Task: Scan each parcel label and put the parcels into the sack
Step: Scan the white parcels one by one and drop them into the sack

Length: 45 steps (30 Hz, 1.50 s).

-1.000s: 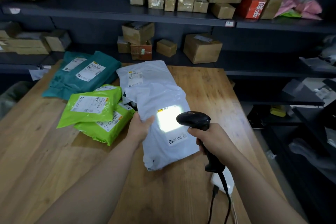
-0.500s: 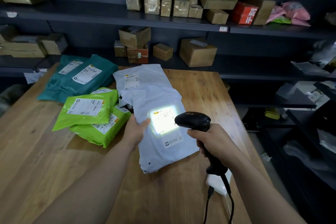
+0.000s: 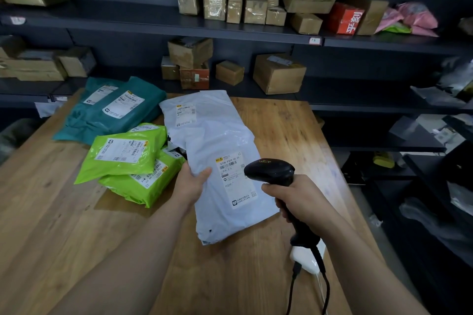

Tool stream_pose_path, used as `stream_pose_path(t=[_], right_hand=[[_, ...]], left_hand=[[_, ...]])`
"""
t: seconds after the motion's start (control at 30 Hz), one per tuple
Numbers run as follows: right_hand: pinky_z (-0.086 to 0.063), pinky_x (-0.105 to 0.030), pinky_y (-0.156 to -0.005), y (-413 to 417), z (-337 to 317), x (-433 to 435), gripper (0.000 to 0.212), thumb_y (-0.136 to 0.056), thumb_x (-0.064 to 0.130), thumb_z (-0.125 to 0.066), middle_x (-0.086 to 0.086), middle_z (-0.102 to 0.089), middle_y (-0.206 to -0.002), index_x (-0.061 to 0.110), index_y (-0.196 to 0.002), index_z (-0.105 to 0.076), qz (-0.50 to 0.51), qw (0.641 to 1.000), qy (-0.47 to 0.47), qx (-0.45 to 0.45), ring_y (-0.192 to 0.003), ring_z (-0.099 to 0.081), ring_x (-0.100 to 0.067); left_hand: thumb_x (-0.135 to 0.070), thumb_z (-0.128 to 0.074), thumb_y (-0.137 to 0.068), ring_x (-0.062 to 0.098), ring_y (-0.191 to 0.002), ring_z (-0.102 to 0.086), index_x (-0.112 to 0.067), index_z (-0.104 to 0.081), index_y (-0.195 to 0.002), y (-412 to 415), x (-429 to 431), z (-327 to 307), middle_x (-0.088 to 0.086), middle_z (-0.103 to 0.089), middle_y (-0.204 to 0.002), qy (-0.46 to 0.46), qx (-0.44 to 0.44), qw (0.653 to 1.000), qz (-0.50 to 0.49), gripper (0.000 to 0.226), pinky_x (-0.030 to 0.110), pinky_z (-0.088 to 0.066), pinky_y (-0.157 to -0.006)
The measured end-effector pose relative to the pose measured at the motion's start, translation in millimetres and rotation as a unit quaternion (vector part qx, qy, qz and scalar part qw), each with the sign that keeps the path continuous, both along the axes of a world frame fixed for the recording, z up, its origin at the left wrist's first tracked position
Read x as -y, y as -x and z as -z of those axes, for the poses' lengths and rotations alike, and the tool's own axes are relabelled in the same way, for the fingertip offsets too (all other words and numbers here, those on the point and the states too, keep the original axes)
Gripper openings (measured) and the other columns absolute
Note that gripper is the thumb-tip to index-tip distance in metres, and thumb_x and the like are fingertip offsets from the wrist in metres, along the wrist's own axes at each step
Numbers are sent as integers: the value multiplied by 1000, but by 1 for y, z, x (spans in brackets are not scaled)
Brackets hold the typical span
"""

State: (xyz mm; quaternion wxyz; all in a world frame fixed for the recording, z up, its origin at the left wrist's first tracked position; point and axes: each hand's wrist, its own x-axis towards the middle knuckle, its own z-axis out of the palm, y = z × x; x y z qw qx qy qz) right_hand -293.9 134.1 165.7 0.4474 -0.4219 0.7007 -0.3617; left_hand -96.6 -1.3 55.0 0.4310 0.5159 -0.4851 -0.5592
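The nearest parcel [image 3: 230,212] overlaps a second parcel [image 3: 204,110] behind it, with a parcel stack [image 3: 122,158] to their left on the tabletop [image 3: 281,130]; shelves [image 3: 128,18] holding boxes [image 3: 279,73] stand behind.

Wooden table [image 3: 281,130], centre and lower frame. Dark shelves [image 3: 128,20] across the back and down the right side. Upper shelf: small taped cardboard boxes [image 3: 256,10], a red box [image 3: 345,18], and pink bags [image 3: 414,18] at upper right. Lower shelf: larger brown boxes [image 3: 279,74], centre.
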Motion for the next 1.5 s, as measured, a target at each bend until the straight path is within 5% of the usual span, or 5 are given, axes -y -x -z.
stream_pose_path(t=[0.2, 0.57, 0.77, 0.97, 1.5], right_hand=[[-41, -24, -42, -5, -3, 1, 22, -87, 25, -68, -2, -54, -55, 10, -74, -58, 9, 999, 10, 47, -43, -49, -15], [-42, -27, -42, -95, -5, 17, 17, -89, 21, -69, -5, -55, -61, 7, -81, -61, 5, 986, 35, 164, -45, -50, -17], [-43, -27, -44, -204, -11, 23, 17, -90, 21, -69, -5, -56, -61, 9, -81, -61, -65, 980, 38, 184, -46, -50, -17], [-39, -24, -42, -367, -16, 23, 18, -89, 19, -70, -5, -55, -60, 7, -78, -61, -150, 971, 39, 183, -42, -48, -17], [-42, -23, -43, -711, 2, 96, 27, -87, 25, -72, -5, -57, -59, 6, -72, -60, -241, 953, -32, 178, -42, -49, -14]], left_hand=[[-10, -65, -90, 23, -105, -65, -5, -55, -123, -4, -4, -7, 8, -66, -117, 10, 16, 1000, 11, 34, 28, -53, -77], [-12, -68, -89, 25, -109, -64, -5, -55, -123, -114, -40, -45, 10, -67, -119, 43, 39, 997, -51, 37, 42, -53, -92], [-15, -67, -89, -8, -76, -67, -13, -58, -114, -230, -71, -57, -7, -70, -101, 75, 49, 987, -132, 27, 8, -49, -58], [-27, -70, -88, 20, -100, -67, -17, -57, -119, -390, -115, -70, 2, -68, -112, 43, 48, 969, -240, 36, 39, -57, -83], [-31, -68, -88, 23, -96, -66, -11, -55, -111, -736, -129, -68, 4, -66, -107, -10, 99, 905, -414, 33, 43, -56, -80]])
